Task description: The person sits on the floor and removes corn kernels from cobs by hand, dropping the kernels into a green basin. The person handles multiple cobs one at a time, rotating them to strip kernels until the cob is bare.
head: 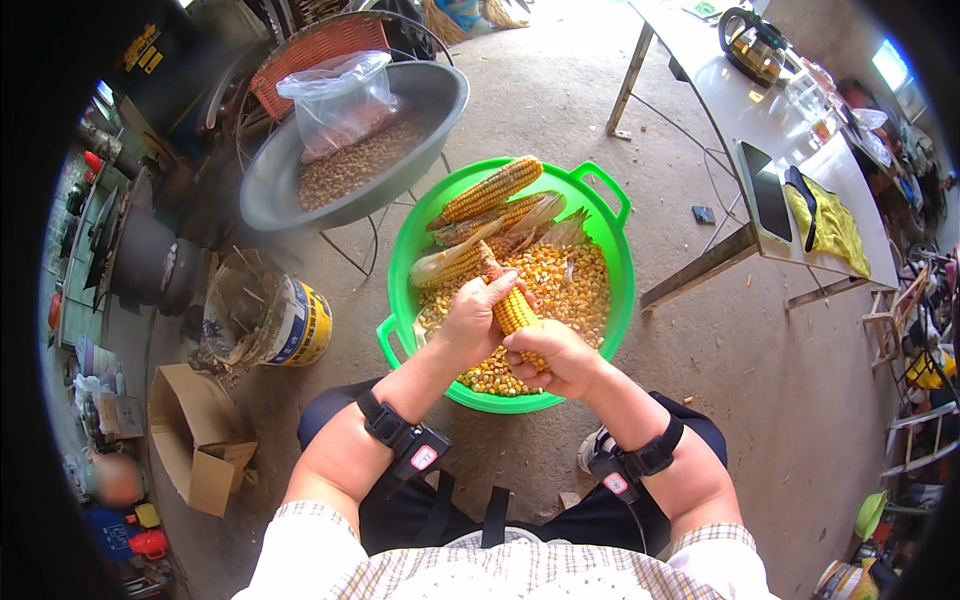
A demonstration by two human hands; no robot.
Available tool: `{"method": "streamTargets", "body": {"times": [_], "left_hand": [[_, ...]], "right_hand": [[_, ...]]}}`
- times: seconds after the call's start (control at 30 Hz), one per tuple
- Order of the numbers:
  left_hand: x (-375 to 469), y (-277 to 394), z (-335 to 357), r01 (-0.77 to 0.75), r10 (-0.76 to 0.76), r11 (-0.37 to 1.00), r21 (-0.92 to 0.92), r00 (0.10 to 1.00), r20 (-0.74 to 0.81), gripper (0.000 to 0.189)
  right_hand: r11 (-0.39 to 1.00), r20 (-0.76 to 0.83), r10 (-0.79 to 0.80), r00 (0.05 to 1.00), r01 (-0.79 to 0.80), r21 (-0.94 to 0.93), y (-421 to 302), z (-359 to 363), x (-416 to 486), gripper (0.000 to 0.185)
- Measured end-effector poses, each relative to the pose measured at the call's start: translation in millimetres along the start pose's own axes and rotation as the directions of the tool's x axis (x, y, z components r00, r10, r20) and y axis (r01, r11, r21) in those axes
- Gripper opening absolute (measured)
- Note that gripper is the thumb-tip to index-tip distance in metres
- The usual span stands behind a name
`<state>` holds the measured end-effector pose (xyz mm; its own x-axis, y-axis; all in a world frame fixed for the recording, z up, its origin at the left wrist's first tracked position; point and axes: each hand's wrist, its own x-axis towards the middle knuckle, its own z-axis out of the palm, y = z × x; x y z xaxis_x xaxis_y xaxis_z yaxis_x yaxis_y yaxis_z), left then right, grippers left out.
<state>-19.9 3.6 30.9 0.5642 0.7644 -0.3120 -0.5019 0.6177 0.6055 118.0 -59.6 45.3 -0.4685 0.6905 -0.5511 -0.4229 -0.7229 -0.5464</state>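
Both my hands are closed around one partly shelled corn cob (514, 311) above a green plastic basin (619, 281). My left hand (476, 315) grips its upper part, where the far tip is bare of kernels. Around the lower end, still covered in yellow kernels, my right hand (555, 356) is wrapped. Loose corn kernels (577, 292) fill much of the basin. At its far left side lie several whole ears of corn (491, 191), some with dry husk (442, 266) attached. My fingers hide part of the cob.
A grey basin (360, 217) with peanuts and a clear plastic bag (341, 97) stands on a wire stand at far left. Left are a paint bucket (307, 322) and a cardboard box (199, 442). A white table (705, 67) at right carries a phone (765, 191), yellow cloth (832, 225) and glass pot (754, 49).
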Motion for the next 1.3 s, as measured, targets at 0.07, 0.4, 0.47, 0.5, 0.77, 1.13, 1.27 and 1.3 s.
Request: {"method": "streamTargets", "body": {"times": [0.07,0.4,0.47,0.5,0.77,1.13,1.27,1.3], "left_hand": [[1.2,-5.4,-2.0,-0.037,0.038,0.999,0.015,0.996,-0.075,0.017],[4.3,-4.1,-6.8,0.067,-0.071,0.992,-0.108,0.997,-0.039,0.022],[1.1,-0.1,-7.5,0.028,-0.026,0.999,-0.032,0.998,0.064,0.028],[0.0,-0.7,-6.9,0.015,-0.015,1.000,-0.005,0.999,0.048,0.027],[4.2,-14.9,-9.9,-0.062,0.079,0.994,0.094,0.979,-0.188,0.015],[6.0,-3.3,-8.4,0.007,-0.018,0.998,-0.064,0.985,-0.170,0.023],[-1.0,10.6,-3.6,0.094,-0.086,0.978,-0.187,0.995,0.050,0.022],[-2.8,9.5,-3.6,0.049,-0.042,0.990,-0.131,0.998,0.056,0.022]], "right_hand": [[0.991,-0.062,-0.063,0.996,0.055,-0.122,4.7,5.9,1.6,0.014],[0.989,-0.136,-0.112,0.984,0.097,-0.112,-0.2,5.3,1.1,0.018],[0.997,-0.085,-0.080,0.993,0.079,-0.008,-2.5,2.0,-2.1,0.016],[0.997,-0.074,-0.065,0.995,0.068,0.046,-2.3,1.7,-2.6,0.015],[0.870,-0.147,-0.188,0.971,0.095,-0.484,9.9,4.9,10.2,0.016],[0.926,-0.098,-0.201,0.975,0.157,-0.342,11.9,5.1,15.9,0.017],[0.992,0.031,-0.046,0.998,0.042,0.123,-1.8,-0.7,4.9,0.015],[0.987,0.056,-0.030,0.998,0.020,0.158,-3.1,-0.2,2.9,0.015]]}}
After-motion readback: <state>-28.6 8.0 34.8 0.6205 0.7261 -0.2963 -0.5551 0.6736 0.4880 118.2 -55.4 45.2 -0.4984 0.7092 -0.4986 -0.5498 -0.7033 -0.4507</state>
